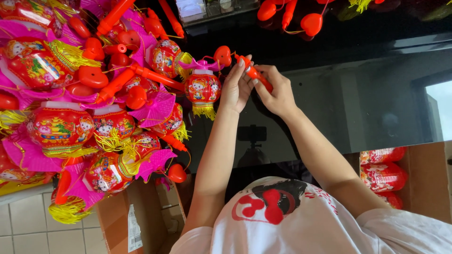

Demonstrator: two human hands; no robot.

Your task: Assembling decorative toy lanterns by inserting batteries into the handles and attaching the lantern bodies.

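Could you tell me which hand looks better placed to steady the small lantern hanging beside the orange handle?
Probably the left hand. It sits next to the small red lantern, its fingers up at the orange handle's tip by the lantern's pink top. The right hand grips the handle's far end, farther away.

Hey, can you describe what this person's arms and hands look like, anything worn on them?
Both arms are bare from the short white sleeves down. The left hand and right hand wear no gloves, and no rings, watch or bracelets show. Fingernails look light-coloured.
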